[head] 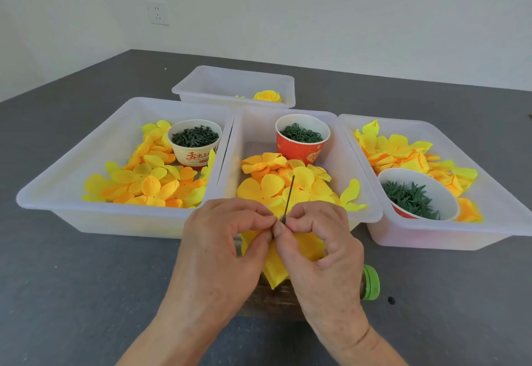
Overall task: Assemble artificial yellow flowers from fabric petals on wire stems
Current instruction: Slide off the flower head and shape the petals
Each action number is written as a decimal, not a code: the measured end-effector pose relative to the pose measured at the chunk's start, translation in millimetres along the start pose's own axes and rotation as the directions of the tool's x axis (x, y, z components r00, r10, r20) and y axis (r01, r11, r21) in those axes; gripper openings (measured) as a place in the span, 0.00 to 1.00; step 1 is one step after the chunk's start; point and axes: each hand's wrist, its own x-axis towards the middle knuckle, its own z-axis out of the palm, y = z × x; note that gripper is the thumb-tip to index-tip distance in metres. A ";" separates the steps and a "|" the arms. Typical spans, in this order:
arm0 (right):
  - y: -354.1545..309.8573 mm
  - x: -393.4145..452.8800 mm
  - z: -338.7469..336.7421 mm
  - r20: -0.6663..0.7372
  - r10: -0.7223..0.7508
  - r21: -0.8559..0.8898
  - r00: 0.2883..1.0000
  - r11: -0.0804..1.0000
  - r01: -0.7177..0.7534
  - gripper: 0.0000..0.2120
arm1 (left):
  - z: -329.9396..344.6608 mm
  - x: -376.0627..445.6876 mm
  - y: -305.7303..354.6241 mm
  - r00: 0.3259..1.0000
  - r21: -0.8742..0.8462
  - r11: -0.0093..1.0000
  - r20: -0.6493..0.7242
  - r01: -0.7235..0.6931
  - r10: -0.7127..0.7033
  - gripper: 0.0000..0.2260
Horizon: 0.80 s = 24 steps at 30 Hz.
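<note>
Grey, matte and faintly speckled, the desk [57,279] runs back to a pale wall [316,5] bearing a white socket [158,12]. Near the front edge, both hands meet at the middle. The left hand [221,253] and right hand [319,247] curl their fingers inward, fingertips pressed together, pinching the base of a thin dark wire [288,197] that rises straight up from between them. A soft, crinkled yellow petal [275,272] hangs just below the pinch, folded between the palms; most of it is hidden by the fingers, so its full shape cannot be made out. Under the right wrist, a bottle with a ribbed green cap [371,282] lies on its side, its body largely covered by the hands.

Behind the hands, three translucent white plastic trays sit side by side. The left tray [57,190] holds loose rounded petals and a cream paper cup [195,152] of dark green bits. The middle tray [371,210] holds orange-yellow petals and a red cup [302,149] of thin green rings. The right tray [431,239], cut off at the picture's edge, holds more petals and a tilted white-lined cup [449,190] of spiky green pieces. Toward the far edge, a fourth tray [230,77] carries one finished flower [267,96], partly hidden by its wall.
</note>
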 end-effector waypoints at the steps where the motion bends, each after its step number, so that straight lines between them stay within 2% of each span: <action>1: 0.5 0.2 0.2 -0.001 -0.006 0.006 1.000 1.000 0.006 0.06 | 0.4 0.0 -1.0 1.000 -0.002 1.000 0.002 -0.002 0.002 0.09; 7: -2.2 -3.8 -2.6 -0.009 -0.028 0.006 1.000 1.000 0.028 0.08 | -1.1 -4.3 2.6 0.999 -0.062 0.997 0.002 0.047 -0.047 0.12; 10: -4.7 1.3 -12.2 0.099 0.075 0.008 0.992 0.997 -0.077 0.06 | -3.1 -4.9 7.0 0.999 -0.045 0.998 -0.015 0.050 -0.051 0.11; 13: -6.0 13.4 -27.9 0.322 0.230 0.075 0.919 0.961 -0.267 0.10 | -0.7 -7.5 10.3 0.998 0.042 0.998 -0.033 0.045 -0.044 0.06; 16: -8.6 31.6 -38.2 0.512 0.235 0.124 0.826 0.932 -0.342 0.13 | 2.2 -8.3 13.8 0.998 0.163 0.986 -0.063 0.023 -0.013 0.05; 18: -8.4 40.9 -40.0 0.561 0.201 0.135 0.803 0.935 -0.328 0.13 | 2.9 -7.4 15.5 0.997 0.243 0.970 -0.068 -0.027 0.044 0.05; 21: -5.8 43.5 -38.8 0.593 0.174 0.180 0.786 0.923 -0.340 0.03 | 3.6 -7.4 19.5 0.991 0.345 0.935 -0.067 -0.089 0.119 0.05; 24: -0.4 42.1 -38.1 0.583 0.147 0.188 0.799 0.932 -0.309 0.02 | 5.5 -6.4 22.8 0.986 0.421 0.902 -0.083 -0.096 0.144 0.07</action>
